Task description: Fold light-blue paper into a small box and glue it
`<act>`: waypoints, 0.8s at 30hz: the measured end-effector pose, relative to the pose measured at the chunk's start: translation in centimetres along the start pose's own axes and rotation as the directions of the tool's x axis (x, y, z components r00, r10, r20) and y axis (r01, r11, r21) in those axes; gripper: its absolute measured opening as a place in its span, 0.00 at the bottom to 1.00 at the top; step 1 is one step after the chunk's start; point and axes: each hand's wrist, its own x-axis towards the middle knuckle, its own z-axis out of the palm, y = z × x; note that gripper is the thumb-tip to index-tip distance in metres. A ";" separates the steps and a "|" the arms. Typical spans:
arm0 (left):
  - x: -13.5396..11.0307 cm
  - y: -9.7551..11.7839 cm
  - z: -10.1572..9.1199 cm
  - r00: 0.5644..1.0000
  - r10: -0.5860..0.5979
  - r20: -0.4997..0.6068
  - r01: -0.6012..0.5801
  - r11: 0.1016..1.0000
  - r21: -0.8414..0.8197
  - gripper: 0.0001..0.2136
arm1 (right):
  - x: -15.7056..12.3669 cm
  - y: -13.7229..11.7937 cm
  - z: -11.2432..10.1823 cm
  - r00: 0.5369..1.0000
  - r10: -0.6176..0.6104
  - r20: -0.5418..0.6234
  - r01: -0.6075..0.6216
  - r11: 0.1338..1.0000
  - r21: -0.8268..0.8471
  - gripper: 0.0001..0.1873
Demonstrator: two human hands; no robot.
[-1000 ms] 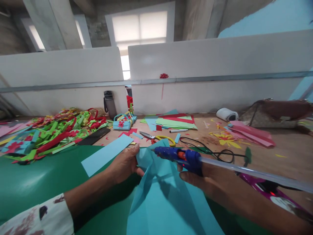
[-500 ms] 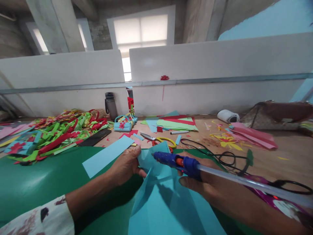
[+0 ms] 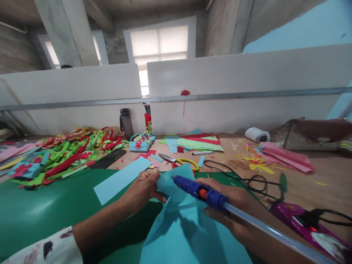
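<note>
Left hand (image 3: 141, 189) bare; sleeve (image 3: 46, 249) white, maroon-blotched.

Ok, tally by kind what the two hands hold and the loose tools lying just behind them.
Glue gun, in the right hand: 1
Blue paper sheet, pinched by the left hand: 1
Scissors: 1
White marker: 1
Total: 4

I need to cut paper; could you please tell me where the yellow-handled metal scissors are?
The yellow-handled metal scissors lie mid-frame in the head view on the wooden table, just beyond the blue hot-glue gun in the right hand.
</note>
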 end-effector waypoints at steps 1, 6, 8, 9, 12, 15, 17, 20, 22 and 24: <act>0.0 0.1 0.0 1.000 0.005 0.000 -0.005 1.000 0.005 0.23 | -0.1 0.1 0.1 1.000 0.003 0.016 -0.004 1.000 0.010 0.18; -0.2 0.3 0.1 1.000 0.027 0.003 -0.027 0.999 0.041 0.23 | -0.5 0.5 0.5 0.997 -0.042 -0.069 0.044 0.999 0.031 0.24; -0.2 0.2 0.1 0.999 0.037 0.005 -0.037 0.997 0.066 0.24 | -0.6 0.7 0.5 0.995 -0.050 -0.089 0.053 0.998 0.022 0.25; -0.2 0.2 0.0 0.999 0.043 0.008 -0.043 0.996 0.076 0.24 | -0.6 0.8 0.5 0.996 -0.048 -0.081 0.050 0.999 0.015 0.25; -0.2 0.2 -0.1 0.998 0.057 0.017 -0.058 0.995 0.083 0.24 | -0.7 0.9 0.4 0.996 -0.058 -0.073 0.058 0.998 0.000 0.26; -0.3 0.3 -0.1 0.997 0.061 0.039 -0.064 0.995 0.082 0.23 | -0.9 1.0 0.5 0.993 -0.082 -0.089 0.079 0.996 -0.032 0.27; -0.3 0.4 0.0 0.997 0.064 0.049 -0.068 0.994 0.086 0.23 | -1.1 1.1 0.6 0.993 -0.071 -0.093 0.066 0.996 -0.063 0.27; -0.3 0.5 0.1 0.997 0.064 0.045 -0.069 0.992 0.104 0.24 | -1.4 1.3 0.8 0.996 -0.053 -0.067 0.048 0.996 -0.070 0.29; -0.3 0.4 0.1 0.997 0.060 0.041 -0.064 0.991 0.120 0.24 | -1.4 1.5 1.0 0.996 -0.061 -0.072 0.057 0.997 -0.056 0.30; -0.3 0.3 0.1 0.997 0.061 0.045 -0.066 0.990 0.123 0.24 | -1.4 1.7 1.2 0.993 -0.065 -0.101 0.061 0.997 -0.041 0.31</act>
